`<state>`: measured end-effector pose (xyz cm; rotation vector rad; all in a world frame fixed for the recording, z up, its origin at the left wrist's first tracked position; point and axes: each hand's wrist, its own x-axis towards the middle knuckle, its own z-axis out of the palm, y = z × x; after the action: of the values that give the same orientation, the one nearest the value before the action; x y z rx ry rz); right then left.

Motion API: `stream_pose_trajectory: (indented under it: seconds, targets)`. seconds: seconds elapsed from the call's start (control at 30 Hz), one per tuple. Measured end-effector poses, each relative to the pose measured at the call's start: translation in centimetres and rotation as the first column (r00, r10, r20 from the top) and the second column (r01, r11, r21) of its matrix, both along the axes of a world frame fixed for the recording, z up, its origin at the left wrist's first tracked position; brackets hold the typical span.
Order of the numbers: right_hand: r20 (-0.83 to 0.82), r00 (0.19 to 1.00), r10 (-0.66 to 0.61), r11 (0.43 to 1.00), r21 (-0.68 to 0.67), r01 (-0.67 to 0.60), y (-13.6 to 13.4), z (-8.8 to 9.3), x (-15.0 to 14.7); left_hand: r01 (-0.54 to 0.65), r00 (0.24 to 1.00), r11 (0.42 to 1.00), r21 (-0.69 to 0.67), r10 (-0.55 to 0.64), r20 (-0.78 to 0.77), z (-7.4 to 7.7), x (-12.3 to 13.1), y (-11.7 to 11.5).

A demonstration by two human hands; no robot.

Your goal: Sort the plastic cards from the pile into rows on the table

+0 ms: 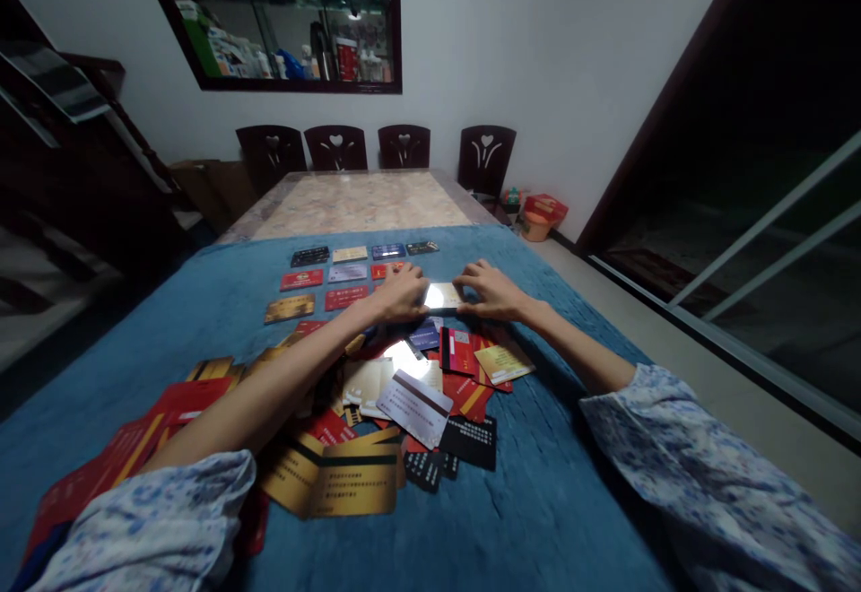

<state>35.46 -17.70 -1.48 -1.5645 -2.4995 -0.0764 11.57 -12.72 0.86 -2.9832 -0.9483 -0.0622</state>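
Note:
Between my two hands is a pale, shiny plastic card (444,296), glare covering its left part. My left hand (404,294) pinches its left end, and my right hand (490,291) grips the right end. Whether it is one card or a thin stack I cannot tell. Just below lies a loose heap of cards: a silver card (415,406), a gold card (356,480), a black card (471,441) and a red card (458,350). Beyond my left hand, cards lie in rows, among them a red card (301,280) and a blue card (388,251).
A blue cloth (538,502) covers the near part of the long table, with a marble-patterned top (363,199) beyond it. Dark chairs (404,145) stand at the far end. More red cards (134,439) lie under and beside my left forearm.

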Motion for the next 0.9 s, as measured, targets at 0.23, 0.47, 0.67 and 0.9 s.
stream_pose_trajectory:
  seconds: [0.23, 0.47, 0.67, 0.9]
  targets:
    - [0.041, 0.999, -0.004, 1.0, -0.009, 0.005, 1.4, 0.7, -1.8, -0.033, 0.999, 0.999, -0.004, 0.033, 0.019, 0.1, -1.6, 0.8]
    - [0.075, 0.997, 0.009, 0.999, -0.038, -0.006, 2.4, 1.9, -4.2, -0.062, 0.998, 0.998, -0.006, 0.063, 0.025, 0.2, -3.5, 1.8]
    - [0.092, 0.996, 0.015, 0.997, -0.073, -0.008, 3.5, 2.8, -5.9, -0.097, 0.995, 0.995, 0.011, 0.097, 0.037, 0.1, -4.8, 3.0]
    - [0.122, 0.992, 0.02, 0.997, -0.072, -0.012, 5.4, 3.3, -7.9, -0.143, 0.99, 0.99, 0.01, 0.143, -0.004, 0.4, -6.4, 4.1]
